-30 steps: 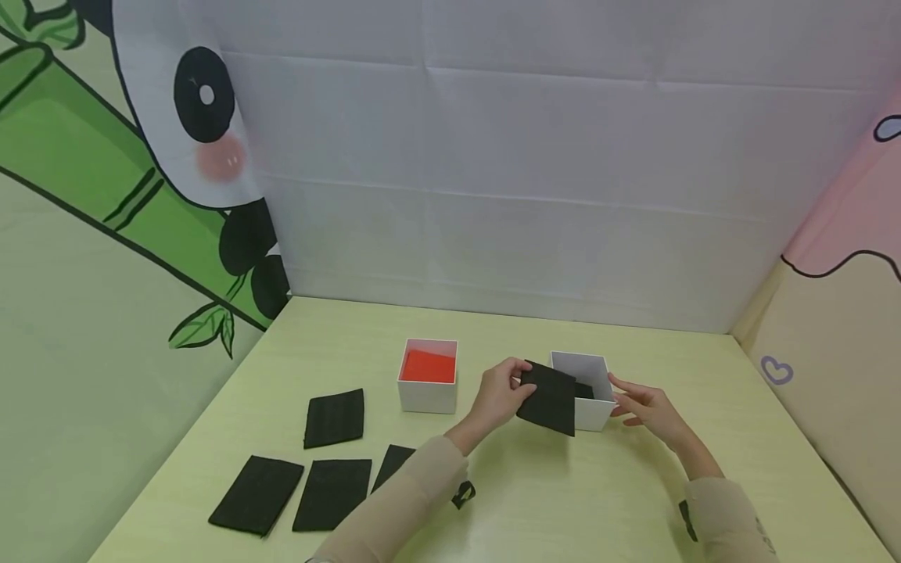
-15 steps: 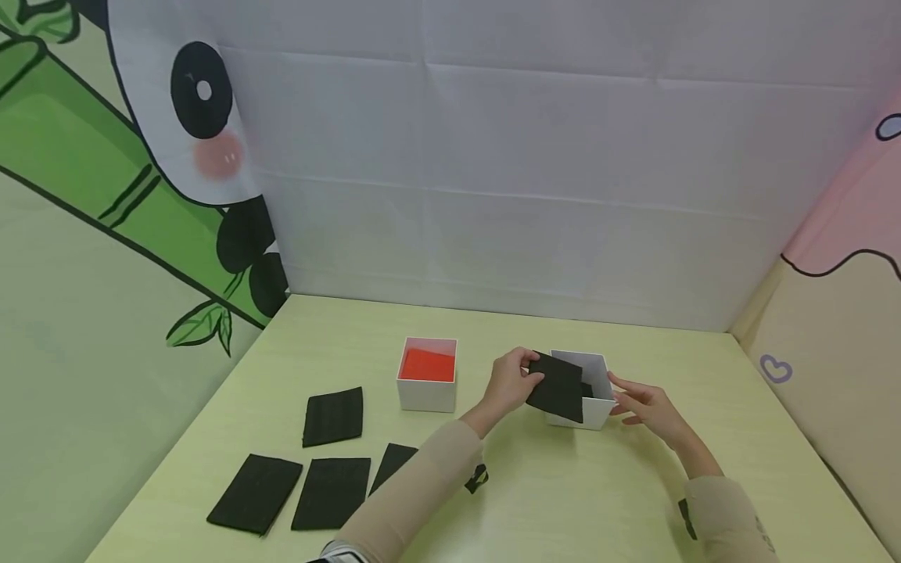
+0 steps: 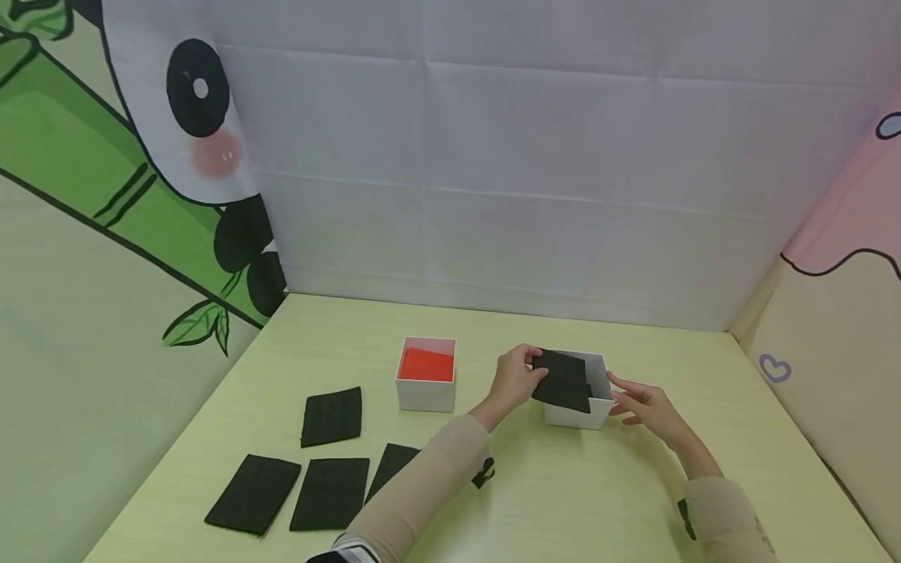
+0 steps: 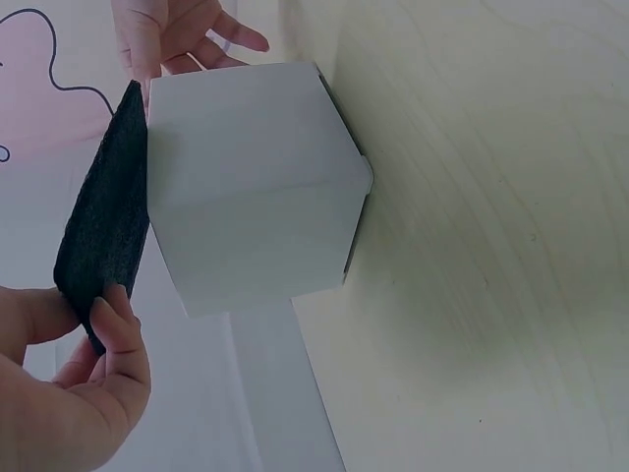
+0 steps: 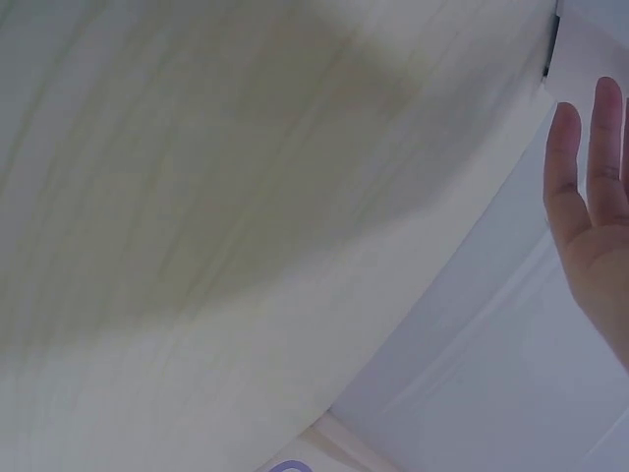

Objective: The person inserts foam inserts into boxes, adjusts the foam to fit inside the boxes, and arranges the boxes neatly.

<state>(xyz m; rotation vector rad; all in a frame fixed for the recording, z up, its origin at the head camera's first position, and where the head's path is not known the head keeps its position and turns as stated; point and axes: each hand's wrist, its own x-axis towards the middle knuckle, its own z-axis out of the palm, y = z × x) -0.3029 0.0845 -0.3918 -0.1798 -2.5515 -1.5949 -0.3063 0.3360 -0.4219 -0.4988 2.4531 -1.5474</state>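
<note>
My left hand [image 3: 517, 377] pinches a black fabric square [image 3: 561, 381] by its left edge, thumb on the near face. The square slants over the opening of a white box [image 3: 576, 417] and covers much of it in the head view. In the left wrist view the square [image 4: 106, 211] stands close along the box's top edge. At the box's right side is my right hand [image 3: 651, 410], fingertips right at the rim and wall. Its fingers [image 5: 606, 167] look extended in the right wrist view. Most of the box's inside is hidden by the square.
A second white box [image 3: 425, 396] with red material [image 3: 427, 365] inside stands to the left. Several more black squares [image 3: 331, 417] lie on the pale table [image 3: 563, 500] at left, one partly under my left sleeve [image 3: 429, 485]. A pale wall rises behind.
My left hand has carried the black square right and slightly away from me, from beside the box to over its opening. The right hand has stayed at the box.
</note>
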